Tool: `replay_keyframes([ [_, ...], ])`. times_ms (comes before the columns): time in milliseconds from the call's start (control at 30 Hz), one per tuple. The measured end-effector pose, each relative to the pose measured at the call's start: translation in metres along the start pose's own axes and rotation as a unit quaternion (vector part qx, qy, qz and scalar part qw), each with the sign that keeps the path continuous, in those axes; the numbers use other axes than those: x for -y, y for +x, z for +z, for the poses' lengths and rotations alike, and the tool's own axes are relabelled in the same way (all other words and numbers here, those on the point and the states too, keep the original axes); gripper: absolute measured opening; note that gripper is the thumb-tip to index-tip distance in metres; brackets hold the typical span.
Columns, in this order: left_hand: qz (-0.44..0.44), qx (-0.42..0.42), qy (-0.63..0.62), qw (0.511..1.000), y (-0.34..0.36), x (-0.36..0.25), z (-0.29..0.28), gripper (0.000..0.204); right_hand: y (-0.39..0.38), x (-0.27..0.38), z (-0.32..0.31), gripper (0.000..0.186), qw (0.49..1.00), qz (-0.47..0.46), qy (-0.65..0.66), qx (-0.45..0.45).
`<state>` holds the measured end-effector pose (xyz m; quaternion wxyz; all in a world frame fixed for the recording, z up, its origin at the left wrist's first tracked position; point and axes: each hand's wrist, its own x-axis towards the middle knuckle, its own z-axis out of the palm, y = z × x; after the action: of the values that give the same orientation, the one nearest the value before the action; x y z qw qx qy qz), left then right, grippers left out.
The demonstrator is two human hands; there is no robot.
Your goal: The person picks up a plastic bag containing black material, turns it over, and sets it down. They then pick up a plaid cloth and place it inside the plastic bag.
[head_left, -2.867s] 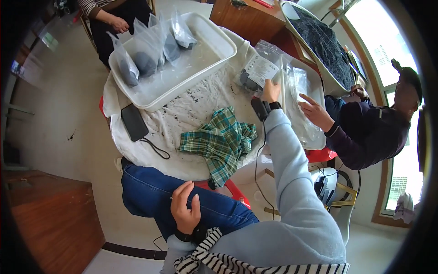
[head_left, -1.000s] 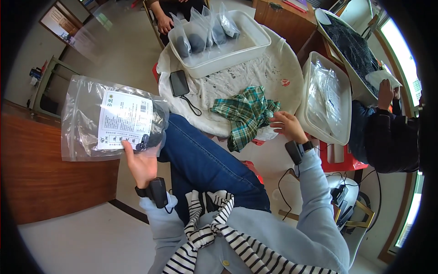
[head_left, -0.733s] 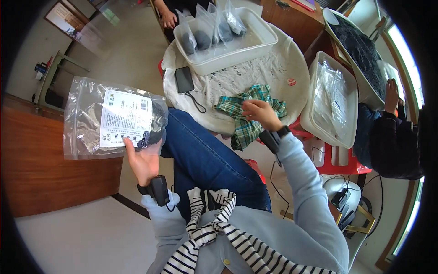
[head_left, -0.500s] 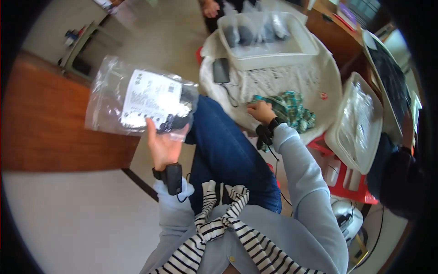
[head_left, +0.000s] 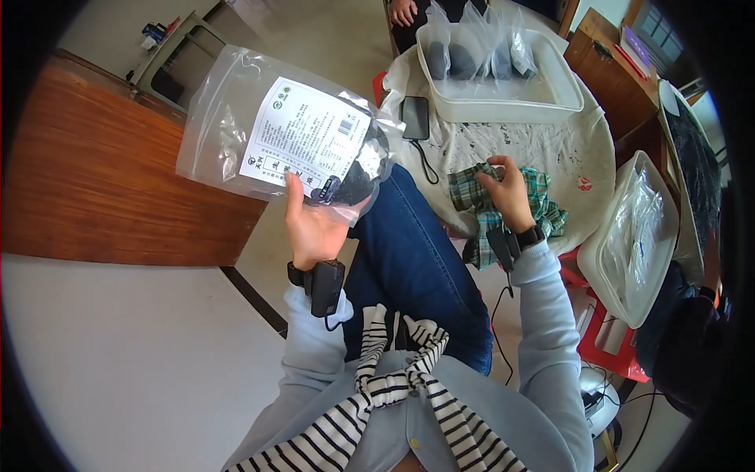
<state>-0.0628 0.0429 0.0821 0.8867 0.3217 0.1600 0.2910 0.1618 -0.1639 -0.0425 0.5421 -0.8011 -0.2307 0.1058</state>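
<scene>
My left hand (head_left: 316, 232) holds up a clear plastic zip pouch (head_left: 216, 141) by its lower edge, thumb in front and the other fingers behind it. A white printed label covers its middle, and dark, flat pieces show at its right end. Over the round table, my right hand (head_left: 510, 193) has its thumb and fingers curled on a crumpled green plaid cloth (head_left: 468, 189). The cloth lies at the table's near edge, part of it hanging over. Both wrists wear black strapped devices.
A white tub (head_left: 503, 110) with several clear bags of dark pieces stands on the cloth-covered table (head_left: 543, 145). Near it lies a black phone (head_left: 415, 118). Another white bin (head_left: 629, 259) with clear plastic bags sits at the right. Someone's hand (head_left: 403, 11) shows at the top.
The pouch has risen and come closer, its label more squarely in view. My right hand has shifted over the plaid cloth, whose left part is now more spread. The whole view has shifted slightly.
</scene>
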Motion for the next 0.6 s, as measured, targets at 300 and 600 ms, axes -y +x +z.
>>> replay_keyframes([
  [300,0.006,0.037,-0.030,0.999,0.001,0.009,0.005,0.070,-0.049,0.084,0.015,0.018,0.859,0.104,0.498,0.060],
  [600,0.023,0.025,-0.041,0.999,-0.001,0.041,0.026,0.058,-0.094,0.117,0.085,0.030,0.846,0.109,0.504,0.139],
])
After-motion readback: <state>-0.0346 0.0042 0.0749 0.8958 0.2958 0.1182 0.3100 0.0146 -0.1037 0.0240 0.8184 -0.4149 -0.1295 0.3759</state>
